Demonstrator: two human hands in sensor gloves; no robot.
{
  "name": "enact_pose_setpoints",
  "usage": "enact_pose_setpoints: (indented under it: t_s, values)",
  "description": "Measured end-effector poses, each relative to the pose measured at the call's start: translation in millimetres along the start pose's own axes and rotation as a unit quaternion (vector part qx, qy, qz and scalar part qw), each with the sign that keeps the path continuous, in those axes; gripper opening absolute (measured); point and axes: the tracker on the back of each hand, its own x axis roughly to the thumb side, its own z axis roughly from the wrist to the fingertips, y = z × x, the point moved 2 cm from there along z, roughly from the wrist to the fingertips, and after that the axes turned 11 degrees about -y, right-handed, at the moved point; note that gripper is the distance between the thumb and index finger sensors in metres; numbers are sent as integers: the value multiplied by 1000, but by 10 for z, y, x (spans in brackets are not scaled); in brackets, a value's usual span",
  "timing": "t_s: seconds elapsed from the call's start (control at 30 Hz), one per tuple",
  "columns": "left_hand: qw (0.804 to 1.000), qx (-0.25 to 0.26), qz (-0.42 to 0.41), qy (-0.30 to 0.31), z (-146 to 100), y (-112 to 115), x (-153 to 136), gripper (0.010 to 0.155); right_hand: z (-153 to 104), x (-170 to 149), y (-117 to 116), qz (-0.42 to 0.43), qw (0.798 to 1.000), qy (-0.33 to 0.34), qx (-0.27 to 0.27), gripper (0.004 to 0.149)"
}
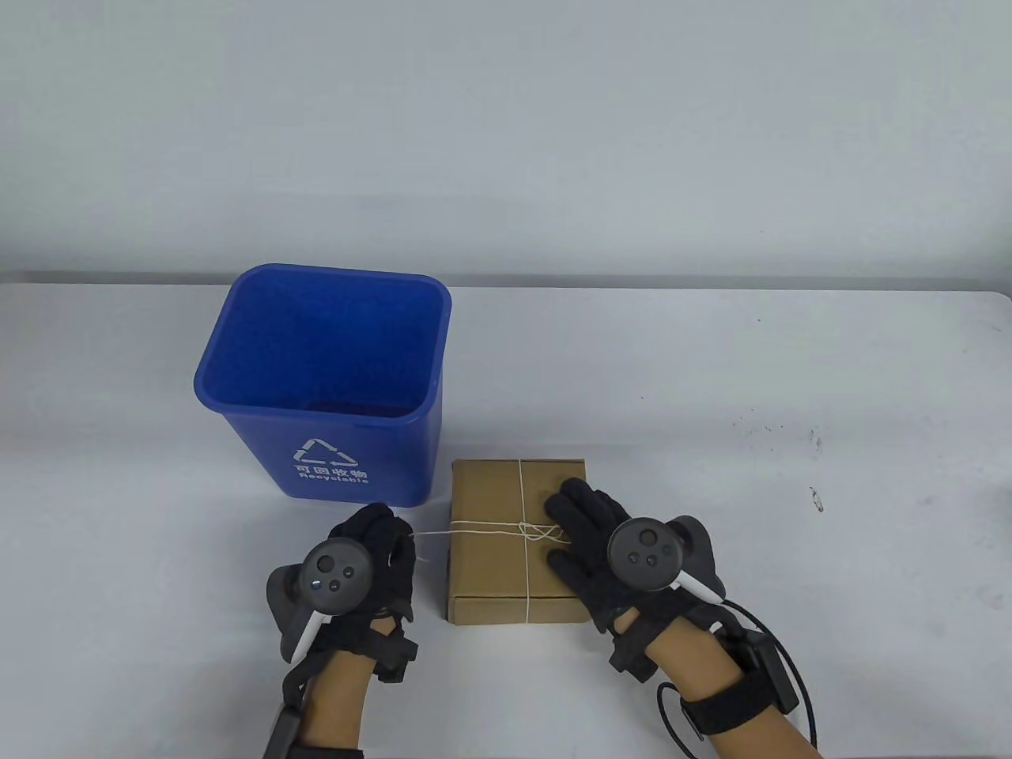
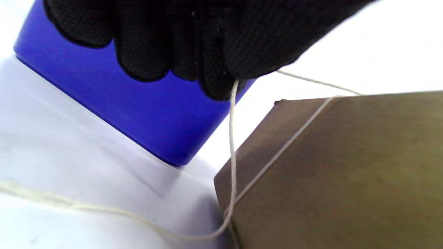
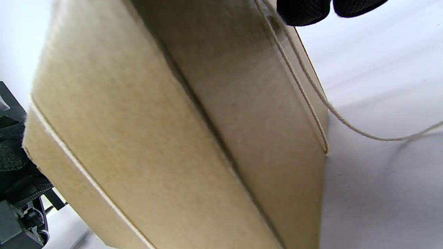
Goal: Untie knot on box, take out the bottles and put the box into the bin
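Left hand [image 1: 371, 553] pinches thin white string [image 1: 431, 536]; right hand [image 1: 593, 545] flat on rectangular cardboard box [image 1: 490, 569].

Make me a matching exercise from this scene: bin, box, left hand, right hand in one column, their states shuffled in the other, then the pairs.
1. bin
2. box
3. left hand
4. right hand

A. pinches the loose end of the string
B. rests on the box lid beside the knot
C. stands upright, blue
D. closed, tied crosswise

Pairs: 1-C, 2-D, 3-A, 4-B
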Motion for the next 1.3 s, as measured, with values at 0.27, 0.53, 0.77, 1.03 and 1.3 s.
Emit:
enact_pose_setpoints:
  t_s: [0.27,0.53,0.77,1.03,1.3]
  values:
    - [998,22,37,-42,9,-83,-103,43,-3,-4,-1,1,1000,0,0,68]
    - [991,30,63,-115,44,-174,-299,44,-3,-3,-3,3,1000,-1,0,68]
    - [980,19,77,-184,67,-212,-500,44,-5,-7,0,4,1000,-1,0,68]
    - [962,40,83,-256,33,-333,-675,44,-5,-7,0,4,1000,-1,0,68]
    - [955,44,47,-289,5,-390,-795,52,-5,-7,0,4,1000,-1,0,68]
